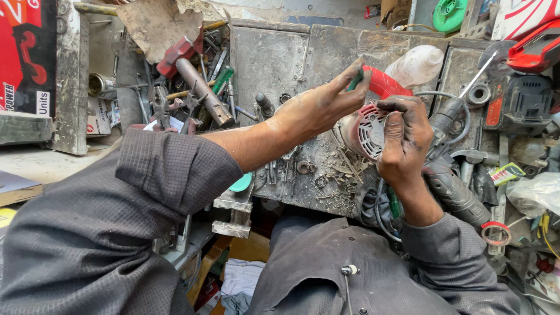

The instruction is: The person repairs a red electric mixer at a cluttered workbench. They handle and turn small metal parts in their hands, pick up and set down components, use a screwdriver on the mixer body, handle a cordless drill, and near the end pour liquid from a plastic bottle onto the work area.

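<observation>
While gripped, red power tool (367, 131) between hands.

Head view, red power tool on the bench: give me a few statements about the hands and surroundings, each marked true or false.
1. The right hand grips the red power tool. True.
2. The left hand is empty. False: its fingers pinch a green-handled tool.
3. A hammer lies among the tools upper left. True.
4. The metal bench top is clean. False: it is grimy, with washers and debris.
</observation>
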`<act>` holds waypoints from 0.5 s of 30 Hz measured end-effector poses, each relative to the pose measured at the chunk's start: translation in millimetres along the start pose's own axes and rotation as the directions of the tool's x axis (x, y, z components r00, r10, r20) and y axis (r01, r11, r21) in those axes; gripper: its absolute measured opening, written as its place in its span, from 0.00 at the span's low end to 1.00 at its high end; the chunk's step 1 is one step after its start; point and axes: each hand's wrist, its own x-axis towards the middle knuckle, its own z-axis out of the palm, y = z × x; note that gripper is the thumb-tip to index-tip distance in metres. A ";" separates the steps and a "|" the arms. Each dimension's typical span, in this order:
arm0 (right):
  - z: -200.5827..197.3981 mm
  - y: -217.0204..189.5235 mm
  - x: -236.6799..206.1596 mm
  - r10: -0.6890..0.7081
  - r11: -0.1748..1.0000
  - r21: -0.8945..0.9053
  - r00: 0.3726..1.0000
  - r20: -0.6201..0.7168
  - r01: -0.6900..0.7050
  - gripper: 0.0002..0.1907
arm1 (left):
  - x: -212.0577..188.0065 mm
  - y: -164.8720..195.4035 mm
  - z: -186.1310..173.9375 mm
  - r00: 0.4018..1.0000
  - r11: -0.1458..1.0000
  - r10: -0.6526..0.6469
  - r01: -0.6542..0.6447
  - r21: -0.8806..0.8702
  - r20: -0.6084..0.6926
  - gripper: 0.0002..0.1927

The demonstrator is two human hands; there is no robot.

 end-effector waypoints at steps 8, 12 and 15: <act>1.6 2.3 -2.5 0.020 0.999 0.033 1.000 -0.005 -0.020 0.12 | -2.2 7.5 20.2 0.988 0.996 0.041 -0.053 -0.077 -0.152 0.26; 1.3 3.9 -4.5 0.033 0.999 0.031 0.999 -0.007 -0.032 0.12 | 1.1 12.2 30.3 0.967 0.997 0.028 -0.046 -0.067 -0.252 0.26; 1.8 4.6 -5.4 0.023 0.999 0.030 1.000 -0.003 -0.023 0.12 | 9.7 10.3 33.6 0.946 0.994 0.051 -0.079 -0.075 -0.321 0.24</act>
